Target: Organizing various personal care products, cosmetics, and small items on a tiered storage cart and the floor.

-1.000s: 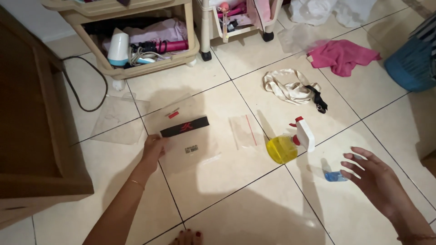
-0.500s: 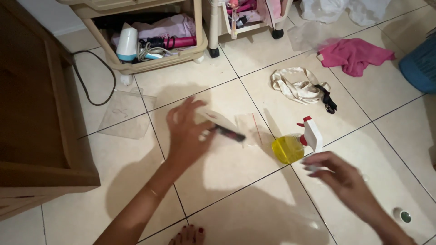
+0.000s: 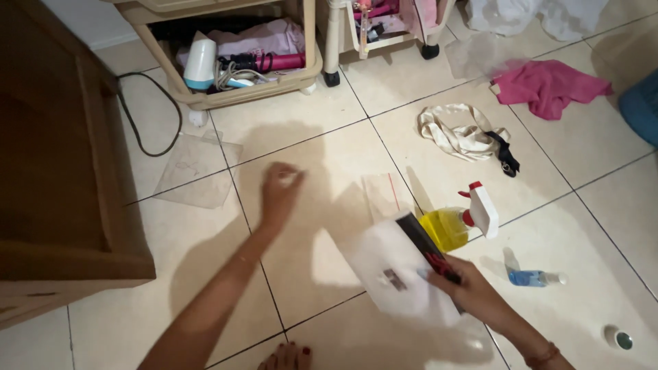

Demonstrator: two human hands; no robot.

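Right hand holds a clear bag by its black strip, low over the tiled floor.

At 6 o'clock, toes (image 3: 286, 356) with red nails show at the bottom edge. At 5 o'clock the right hand (image 3: 473, 291) is closed on the bag (image 3: 394, 270), fingers pinching the black strip; the bag hangs just above the floor (image 3: 329, 274). At 4 o'clock a small blue bottle (image 3: 534, 277) lies near, and a small cap (image 3: 619, 337) is farther right. Just behind the bag stands a yellow spray bottle (image 3: 456, 223), beside a small zip bag (image 3: 384, 194). Near the centre the left hand (image 3: 279, 188) is loosely curled and holds nothing. At 10 o'clock lies a clear sheet (image 3: 195, 171). At 1 o'clock are a cream strap (image 3: 459, 133) and a pink cloth (image 3: 548, 85). At 12 o'clock stands a beige cart (image 3: 240, 75) with a hair dryer (image 3: 200, 63).
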